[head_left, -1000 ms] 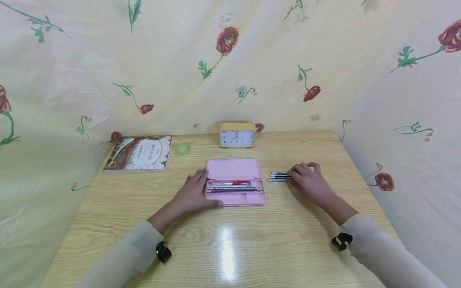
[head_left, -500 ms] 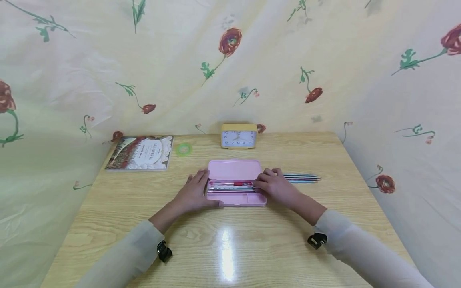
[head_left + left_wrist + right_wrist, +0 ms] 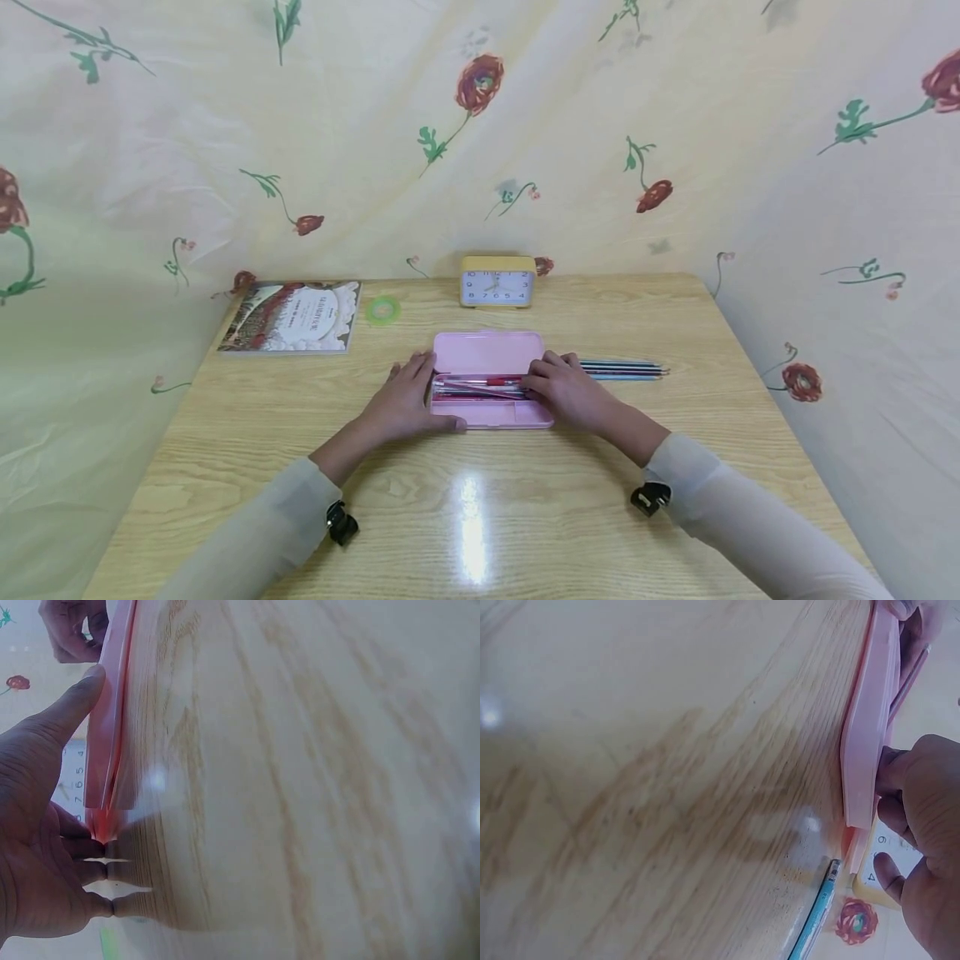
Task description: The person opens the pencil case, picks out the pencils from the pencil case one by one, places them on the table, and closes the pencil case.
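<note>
The pink pencil case lies unfolded on the table, with pencils and a red pen in its long compartment. My left hand steadies its left end, thumb on the front edge and straight fingers by the hinge side. At the right end, my right hand reaches in and pinches a pencil; this pencil slants, its far end raised above the case rim in the right wrist view. My right fingertips are partly hidden by the case wall. Several loose pencils lie just beyond that hand.
A yellow alarm clock stands behind the case against the floral cloth. At the back left are a book and a green tape roll. The wooden table extends in front.
My right hand has moved left from the loose pencils to the case's right end. One pencil inside, straight half a second ago, now lies slanted. My left hand has stayed put.
</note>
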The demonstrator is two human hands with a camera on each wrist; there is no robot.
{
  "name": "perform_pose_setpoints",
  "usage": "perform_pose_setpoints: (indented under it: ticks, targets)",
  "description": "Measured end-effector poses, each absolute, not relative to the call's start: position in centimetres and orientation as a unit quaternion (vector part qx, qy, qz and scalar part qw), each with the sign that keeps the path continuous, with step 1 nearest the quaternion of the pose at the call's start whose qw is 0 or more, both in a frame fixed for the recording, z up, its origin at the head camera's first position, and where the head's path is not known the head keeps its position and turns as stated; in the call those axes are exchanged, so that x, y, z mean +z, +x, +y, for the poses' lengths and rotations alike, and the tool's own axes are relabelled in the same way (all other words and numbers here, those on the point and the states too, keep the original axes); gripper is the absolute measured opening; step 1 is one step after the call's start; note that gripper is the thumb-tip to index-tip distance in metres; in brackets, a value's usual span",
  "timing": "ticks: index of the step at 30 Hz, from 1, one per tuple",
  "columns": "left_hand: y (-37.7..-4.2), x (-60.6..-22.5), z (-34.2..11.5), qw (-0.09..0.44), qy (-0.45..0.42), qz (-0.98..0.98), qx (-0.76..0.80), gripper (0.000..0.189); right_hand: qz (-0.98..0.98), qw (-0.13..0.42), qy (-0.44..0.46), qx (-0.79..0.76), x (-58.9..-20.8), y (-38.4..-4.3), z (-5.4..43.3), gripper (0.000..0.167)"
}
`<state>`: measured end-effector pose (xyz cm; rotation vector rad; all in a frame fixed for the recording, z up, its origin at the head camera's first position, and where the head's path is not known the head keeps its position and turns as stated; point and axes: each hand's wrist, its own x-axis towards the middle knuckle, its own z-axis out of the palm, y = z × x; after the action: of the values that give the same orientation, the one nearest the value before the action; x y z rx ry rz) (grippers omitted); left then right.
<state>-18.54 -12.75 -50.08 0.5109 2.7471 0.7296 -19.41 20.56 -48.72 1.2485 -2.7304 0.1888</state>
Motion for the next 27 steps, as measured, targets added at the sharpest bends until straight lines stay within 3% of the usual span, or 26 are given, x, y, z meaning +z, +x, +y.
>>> perform_pose_setpoints:
  ticks: [27]
  targets:
    - [-18.6, -50.3, -12.8, 0.131, 0.171, 0.943, 0.252, 0.145, -0.910, 0.085, 0.403, 0.040, -48.3, -20.3, 17.6, 0.015]
